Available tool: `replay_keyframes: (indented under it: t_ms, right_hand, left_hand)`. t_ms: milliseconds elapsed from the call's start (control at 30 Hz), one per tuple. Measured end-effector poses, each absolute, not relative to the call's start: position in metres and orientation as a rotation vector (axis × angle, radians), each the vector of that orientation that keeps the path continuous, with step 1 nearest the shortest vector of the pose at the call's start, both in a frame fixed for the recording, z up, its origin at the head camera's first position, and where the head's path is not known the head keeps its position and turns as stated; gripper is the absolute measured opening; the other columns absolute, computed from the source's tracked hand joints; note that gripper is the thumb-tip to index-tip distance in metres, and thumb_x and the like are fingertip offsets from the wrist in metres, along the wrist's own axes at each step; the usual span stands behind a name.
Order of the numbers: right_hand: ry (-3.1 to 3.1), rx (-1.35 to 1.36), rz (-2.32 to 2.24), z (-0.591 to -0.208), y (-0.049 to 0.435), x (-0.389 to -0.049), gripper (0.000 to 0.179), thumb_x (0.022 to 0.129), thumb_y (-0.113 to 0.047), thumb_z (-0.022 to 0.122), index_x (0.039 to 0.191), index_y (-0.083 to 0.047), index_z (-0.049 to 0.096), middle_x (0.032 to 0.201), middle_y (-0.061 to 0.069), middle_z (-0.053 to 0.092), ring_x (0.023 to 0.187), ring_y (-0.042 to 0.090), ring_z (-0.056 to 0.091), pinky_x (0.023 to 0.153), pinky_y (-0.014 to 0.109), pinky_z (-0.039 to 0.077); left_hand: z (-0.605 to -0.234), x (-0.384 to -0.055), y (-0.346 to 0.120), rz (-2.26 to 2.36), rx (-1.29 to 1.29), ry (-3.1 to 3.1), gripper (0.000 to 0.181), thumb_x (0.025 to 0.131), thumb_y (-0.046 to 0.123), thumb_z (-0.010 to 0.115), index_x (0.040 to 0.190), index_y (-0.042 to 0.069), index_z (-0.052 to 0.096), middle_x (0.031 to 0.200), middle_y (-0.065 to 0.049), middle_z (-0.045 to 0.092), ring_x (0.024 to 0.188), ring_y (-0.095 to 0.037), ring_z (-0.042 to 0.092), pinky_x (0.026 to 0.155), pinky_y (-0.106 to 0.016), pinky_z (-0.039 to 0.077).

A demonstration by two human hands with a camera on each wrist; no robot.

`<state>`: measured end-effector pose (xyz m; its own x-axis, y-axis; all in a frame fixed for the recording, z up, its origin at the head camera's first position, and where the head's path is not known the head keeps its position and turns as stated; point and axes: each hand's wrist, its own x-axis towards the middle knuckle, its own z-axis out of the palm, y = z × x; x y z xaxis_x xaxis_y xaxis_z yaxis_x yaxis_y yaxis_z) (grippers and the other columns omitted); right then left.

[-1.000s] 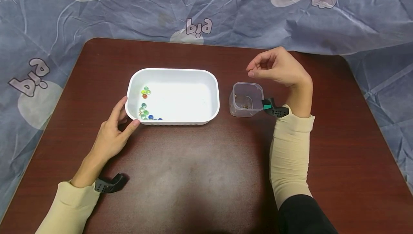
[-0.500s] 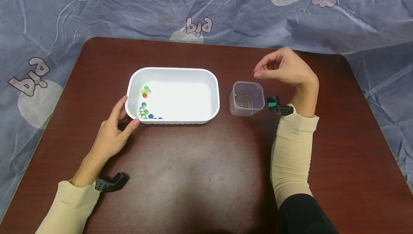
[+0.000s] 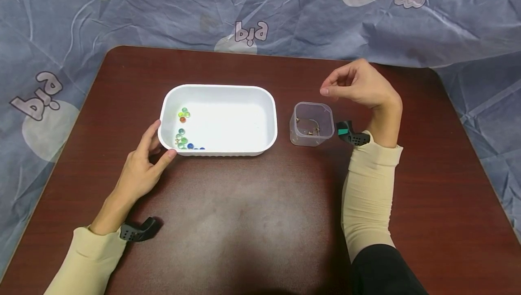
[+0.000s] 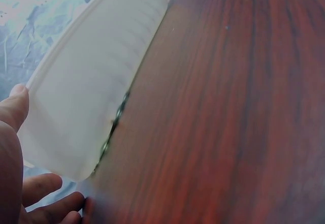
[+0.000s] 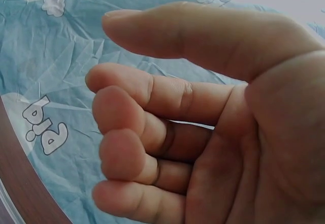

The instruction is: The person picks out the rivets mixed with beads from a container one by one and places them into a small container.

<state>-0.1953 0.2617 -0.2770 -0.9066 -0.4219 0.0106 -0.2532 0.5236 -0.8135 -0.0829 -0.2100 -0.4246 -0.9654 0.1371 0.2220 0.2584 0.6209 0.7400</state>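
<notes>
My left hand rests at the left end of a white tray, thumb at the near corner and the other fingers along the end. Several glass marbles, green, yellow, orange and blue, lie at the tray's left side. To the tray's right stands a clear, square plastic box with small gold-coloured pieces inside. Above and behind this box hovers my right hand, its fingers loosely bent. In the right wrist view, the thumb is apart from the other fingers, with nothing between them.
The dark red-brown wooden table has its far edge close behind the tray and box. A blue-grey printed cloth hangs past that edge. Black wrist devices project from both wrists.
My right hand has shifted right, and its pinched fingertips have parted. Another small gold-coloured piece now shows on the right inside the box. The left hand and tray look unmoved.
</notes>
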Motion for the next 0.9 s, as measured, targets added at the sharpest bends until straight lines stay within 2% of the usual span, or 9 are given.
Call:
replay_keyframes:
  t_ms: [300, 467, 700, 900]
  right_hand:
    - [2.613, -0.527, -1.286, -0.280, 0.261, -0.196, 0.011, 0.088, -0.009, 0.073, 0.090, 0.002, 0.075, 0.067, 0.010, 0.067, 0.060, 0.012, 0.059, 0.056, 0.024, 0.046]
    - [2.643, -0.516, -1.234, -0.280, 0.259, -0.197, 0.013, 0.089, -0.012, 0.073, 0.090, 0.001, 0.075, 0.068, 0.005, 0.068, 0.061, 0.012, 0.060, 0.059, 0.024, 0.047]
    - [2.657, -0.498, -1.201, -0.280, 0.255, -0.198, 0.016, 0.090, -0.015, 0.073, 0.091, 0.000, 0.075, 0.068, 0.013, 0.067, 0.061, 0.013, 0.059, 0.060, 0.026, 0.044]
    - [2.662, -0.525, -1.167, -0.279, 0.243, -0.202, 0.016, 0.091, -0.020, 0.073, 0.093, -0.005, 0.077, 0.069, 0.009, 0.065, 0.063, 0.018, 0.055, 0.058, 0.025, 0.041]
  left_hand:
    - [-0.424, -0.083, -0.210, -1.265, -0.336, -2.703, 0.075, 0.096, 0.024, 0.067, 0.158, 0.019, 0.024, 0.142, -0.014, 0.053, 0.119, -0.038, 0.059, 0.095, -0.054, 0.043]
    - [-0.423, -0.084, -0.209, -1.257, -0.336, -2.705, 0.075, 0.097, 0.025, 0.067, 0.158, 0.019, 0.023, 0.143, -0.014, 0.052, 0.119, -0.039, 0.058, 0.095, -0.056, 0.042]
    - [-0.422, -0.083, -0.209, -1.253, -0.331, -2.713, 0.075, 0.097, 0.026, 0.066, 0.158, 0.018, 0.023, 0.142, -0.015, 0.052, 0.118, -0.039, 0.059, 0.095, -0.056, 0.043]
    - [-0.421, -0.082, -0.209, -1.260, -0.328, -2.708, 0.075, 0.097, 0.025, 0.066, 0.158, 0.017, 0.023, 0.142, -0.016, 0.053, 0.118, -0.040, 0.059, 0.095, -0.058, 0.042]
